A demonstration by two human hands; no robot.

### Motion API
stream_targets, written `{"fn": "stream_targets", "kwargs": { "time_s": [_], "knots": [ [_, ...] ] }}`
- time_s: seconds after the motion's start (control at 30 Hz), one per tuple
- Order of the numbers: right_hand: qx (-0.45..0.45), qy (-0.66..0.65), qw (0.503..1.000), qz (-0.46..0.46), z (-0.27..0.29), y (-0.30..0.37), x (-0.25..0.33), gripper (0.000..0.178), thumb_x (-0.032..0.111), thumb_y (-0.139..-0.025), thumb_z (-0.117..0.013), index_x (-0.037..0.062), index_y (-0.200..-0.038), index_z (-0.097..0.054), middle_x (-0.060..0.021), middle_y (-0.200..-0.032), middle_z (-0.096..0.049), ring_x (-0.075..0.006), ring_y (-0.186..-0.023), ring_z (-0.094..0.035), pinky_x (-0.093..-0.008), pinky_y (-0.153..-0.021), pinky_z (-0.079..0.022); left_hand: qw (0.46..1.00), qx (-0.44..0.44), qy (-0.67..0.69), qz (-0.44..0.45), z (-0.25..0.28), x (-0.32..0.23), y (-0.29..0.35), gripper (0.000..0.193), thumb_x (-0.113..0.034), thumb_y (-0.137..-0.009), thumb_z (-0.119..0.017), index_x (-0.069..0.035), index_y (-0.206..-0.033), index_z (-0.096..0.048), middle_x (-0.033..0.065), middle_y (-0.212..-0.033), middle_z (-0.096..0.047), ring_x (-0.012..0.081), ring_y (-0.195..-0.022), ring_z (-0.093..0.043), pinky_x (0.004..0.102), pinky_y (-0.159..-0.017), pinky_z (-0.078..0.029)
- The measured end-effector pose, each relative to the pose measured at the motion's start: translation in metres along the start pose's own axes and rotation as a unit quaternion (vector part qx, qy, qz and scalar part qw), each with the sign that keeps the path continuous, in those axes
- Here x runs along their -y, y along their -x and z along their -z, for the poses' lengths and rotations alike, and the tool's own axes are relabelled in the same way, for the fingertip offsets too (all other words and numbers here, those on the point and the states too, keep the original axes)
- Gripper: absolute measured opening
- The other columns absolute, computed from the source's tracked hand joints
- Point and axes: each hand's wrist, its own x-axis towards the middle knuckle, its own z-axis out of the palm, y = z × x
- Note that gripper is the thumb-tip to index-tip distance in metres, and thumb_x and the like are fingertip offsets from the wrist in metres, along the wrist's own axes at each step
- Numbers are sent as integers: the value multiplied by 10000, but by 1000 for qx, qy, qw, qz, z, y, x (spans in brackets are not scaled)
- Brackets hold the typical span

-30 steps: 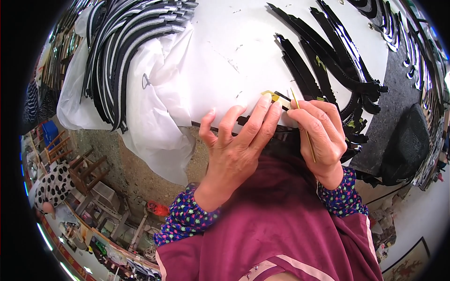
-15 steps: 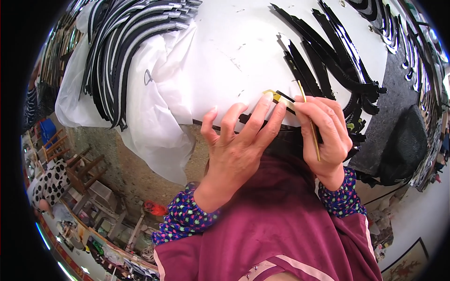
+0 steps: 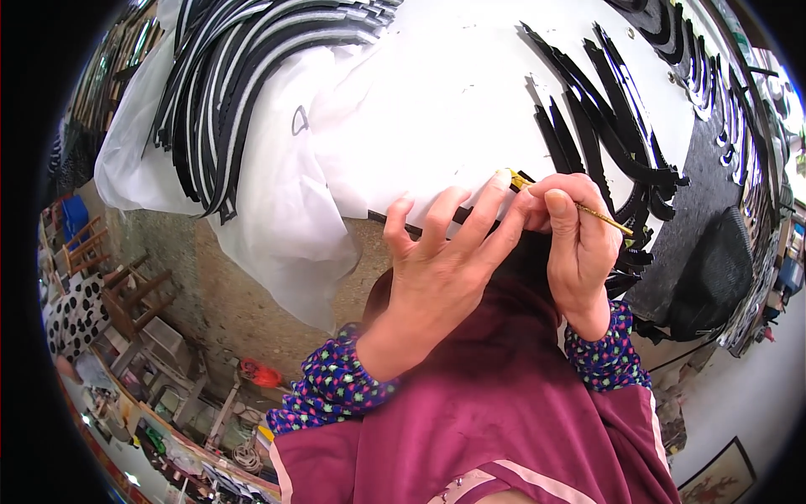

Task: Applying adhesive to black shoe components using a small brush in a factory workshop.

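Observation:
My left hand (image 3: 441,265) lies at the near edge of the white table, fingers bent and spread. Its fingertips press on a dark strip (image 3: 464,216). The index fingertip and thumb hold a small yellow piece (image 3: 520,180) there; the thumb's tip is partly hidden by the right hand. Close beside it, my right hand (image 3: 582,252) is closed, thumb against bent fingers, around a thin brass-coloured rod (image 3: 606,220). The rod points out to the right across the fingers, and its other end is hidden in the grip.
Black strips (image 3: 600,126) lie fanned on the white table (image 3: 428,118) to the right. At the far left, curved black-and-grey strips (image 3: 222,109) rest on white sheeting (image 3: 281,193). A dark mesh bag (image 3: 714,273) sits at right; wooden stools (image 3: 134,302) stand on the floor at left.
My right hand has turned: the rod, upright before, now slants rightward, and the thumb has come up in front. My left hand has shifted slightly right in the picture.

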Motion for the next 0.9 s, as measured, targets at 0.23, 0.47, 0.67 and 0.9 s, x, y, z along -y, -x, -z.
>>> {"fn": "stream_targets", "kwargs": {
  "time_s": [0.23,0.47,0.67,0.9],
  "knots": [
    [24,41,999,23,-1,-3,0,71,10,-1013,-591,-43,-1034,-634,-108,-890,-665,-142,-637,-612,-261,-544,-495,1000,-3,12,6,1,0,0,381,-257,-862,-633,-271,-1241,-669,-74,-1386,-557,162,-1185,-498,544,-1045,-291],
    [6,39,998,48,0,-3,-3,63,-1,-1007,-594,-49,-1021,-633,-115,-900,-673,-156,-663,-631,-258,-558,-520,999,36,13,14,6,-1,-2,473,-117,-845,-655,-335,-1263,-689,-101,-1412,-542,143,-1210,-473,487,-1110,-217],
    [7,49,998,37,-1,-1,-3,59,-5,-1005,-594,-41,-1020,-638,-108,-891,-671,-147,-643,-623,-259,-561,-516,999,29,14,18,5,-2,-1,464,-117,-843,-658,-339,-1249,-695,-103,-1412,-541,141,-1209,-475,491,-1110,-219],
    [28,53,997,39,5,-6,0,53,-12,-1000,-599,-38,-1011,-644,-104,-886,-672,-141,-636,-627,-257,-557,-509,1000,-8,7,5,0,0,-1,406,-236,-861,-629,-283,-1262,-671,-80,-1348,-572,152,-1172,-505,526,-1053,-286]
  ]
}}
